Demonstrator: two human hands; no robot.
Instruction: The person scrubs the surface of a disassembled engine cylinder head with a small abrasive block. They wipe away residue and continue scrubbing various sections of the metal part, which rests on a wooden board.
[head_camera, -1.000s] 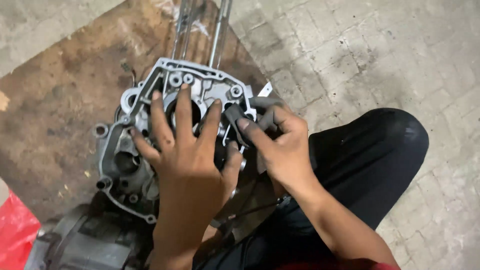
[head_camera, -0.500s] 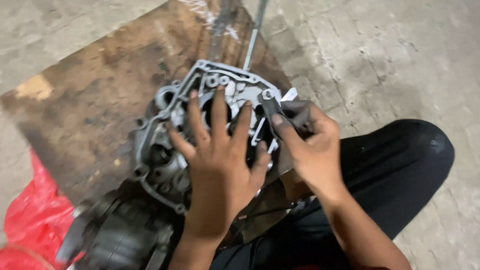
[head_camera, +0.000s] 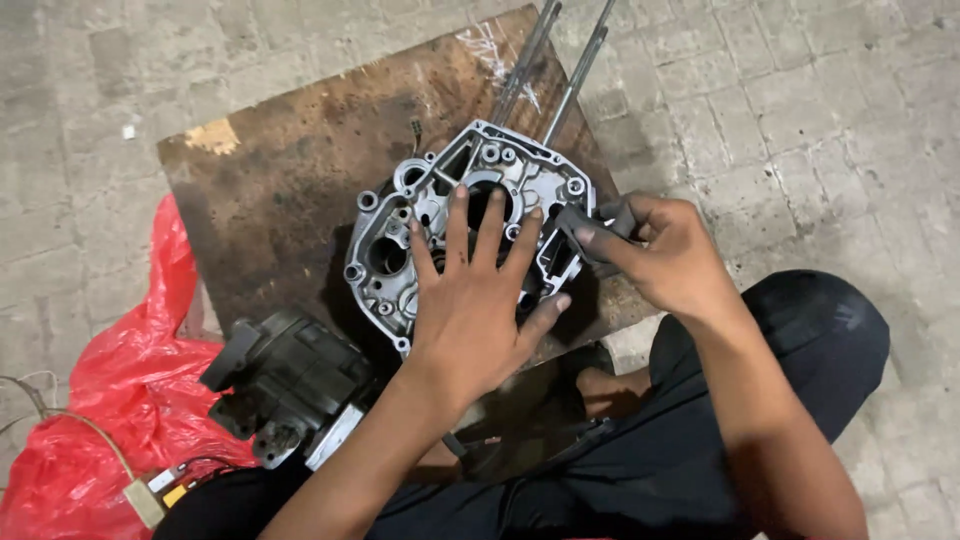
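**Hands on an engine crankcase half, worked on a board over paving**

A silver aluminium crankcase half (head_camera: 470, 215) lies flat at the centre of a stained wooden board (head_camera: 270, 190), which rests on grey paving bricks (head_camera: 800, 120). The left hand (head_camera: 478, 300) is spread flat over the casting's middle, fingers splayed toward 12 o'clock, palm pressing down and closed around nothing. At 3 o'clock of the casting, the right hand (head_camera: 665, 260) pinches a small dark part (head_camera: 590, 232) between thumb and fingers, held against the casing's right edge; what the part is cannot be told. Long metal studs (head_camera: 545, 70) run from the crankcase's top edge toward 1 o'clock, past the board's far edge. At 7 o'clock of the casting sits a dark, grimy engine cylinder block (head_camera: 290, 385), touching the board's near edge. A crumpled red plastic bag (head_camera: 110, 390) lies at 8 o'clock, with a pale cord and small connector (head_camera: 140, 500) across it. The person's dark trousers (head_camera: 760, 400) fill the lower right.
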